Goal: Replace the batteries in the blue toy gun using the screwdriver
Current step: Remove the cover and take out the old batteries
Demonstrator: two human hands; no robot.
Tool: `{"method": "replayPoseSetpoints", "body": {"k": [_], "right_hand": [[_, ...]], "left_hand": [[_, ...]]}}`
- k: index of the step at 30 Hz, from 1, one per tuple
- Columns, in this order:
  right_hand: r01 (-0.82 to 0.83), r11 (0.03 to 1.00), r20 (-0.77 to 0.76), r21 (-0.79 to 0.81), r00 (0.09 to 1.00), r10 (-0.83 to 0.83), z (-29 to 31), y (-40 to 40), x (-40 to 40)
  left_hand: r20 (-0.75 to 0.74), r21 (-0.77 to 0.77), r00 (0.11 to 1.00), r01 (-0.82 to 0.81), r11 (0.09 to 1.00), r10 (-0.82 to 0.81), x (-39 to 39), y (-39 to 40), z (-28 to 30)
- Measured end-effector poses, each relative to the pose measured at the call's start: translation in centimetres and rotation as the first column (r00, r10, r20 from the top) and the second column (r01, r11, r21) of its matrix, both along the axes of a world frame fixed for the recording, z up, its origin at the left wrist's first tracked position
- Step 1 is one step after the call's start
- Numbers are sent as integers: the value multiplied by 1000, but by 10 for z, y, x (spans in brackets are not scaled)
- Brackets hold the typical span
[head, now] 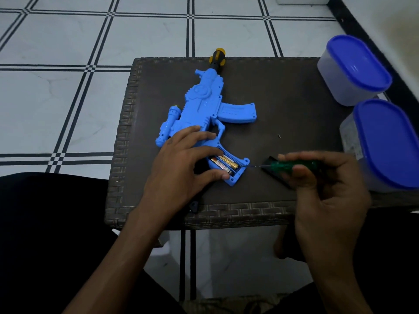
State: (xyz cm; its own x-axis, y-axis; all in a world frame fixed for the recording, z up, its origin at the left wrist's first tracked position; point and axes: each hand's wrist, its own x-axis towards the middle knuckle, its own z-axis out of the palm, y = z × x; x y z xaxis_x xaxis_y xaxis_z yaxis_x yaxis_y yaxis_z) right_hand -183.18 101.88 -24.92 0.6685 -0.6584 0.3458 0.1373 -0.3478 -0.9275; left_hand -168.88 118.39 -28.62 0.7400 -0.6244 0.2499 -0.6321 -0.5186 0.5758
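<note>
Head view shows me a small dark wicker table (283, 87) over a white tiled floor (68, 98). Its far-right half is bare, apart from a tiny speck, perhaps a screw (279, 136). Two tubs with blue lids (353, 69) crowd the right edge. My blue toy gun (204, 103) lies flat across the middle, its yellow-and-black muzzle overhanging the far edge. My left hand (181, 164) rests spread on the grip, fingers fairly straight, thumb at the near rim of the open battery bay. Gold-and-black batteries (225, 164) sit inside; I cannot read their print. My right hand (317, 177) curls around the green screwdriver (294, 165), its thin tip touching the bay's right end, over a black piece I cannot identify.
</note>
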Motion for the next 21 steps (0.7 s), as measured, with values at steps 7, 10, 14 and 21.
{"method": "replayPoseSetpoints", "body": {"k": [7,10,14,21], "right_hand": [[190,647,7,738,957,-289,-40,11,-22],[144,500,24,854,949,-314,-42,11,-19],[97,532,72,841,955,-289,-34,11,-12],[118,807,29,579,986,-164,-5,-10,8]], "left_hand": [[10,-18,1000,8,1000,-8,0,0,-1],[1,-32,1000,13,999,-13,-1,0,-1],[-6,-45,1000,7,999,-7,-2,0,-1],[-6,-34,1000,12,999,-12,-1,0,-1]]}}
